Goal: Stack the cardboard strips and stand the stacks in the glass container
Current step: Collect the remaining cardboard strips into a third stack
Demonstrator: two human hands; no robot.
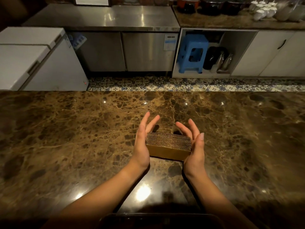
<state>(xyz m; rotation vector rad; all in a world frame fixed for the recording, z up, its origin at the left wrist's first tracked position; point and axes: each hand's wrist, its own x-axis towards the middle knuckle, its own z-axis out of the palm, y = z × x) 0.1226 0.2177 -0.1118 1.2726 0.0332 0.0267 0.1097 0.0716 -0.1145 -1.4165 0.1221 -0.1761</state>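
Observation:
A stack of cardboard strips stands on edge on the brown marble counter, its corrugated edges up and a flat brown face toward me. My left hand presses its palm against the stack's left end, fingers straight and pointing away. My right hand presses the right end the same way, fingers relaxed and slightly bent. A dark rounded rim shows at the bottom edge of the view; I cannot tell whether it is the glass container.
The counter's far edge runs across the middle of the view, with patterned floor tiles beyond. A white chest freezer stands at left, steel cabinets behind, and a blue stool in an open cupboard.

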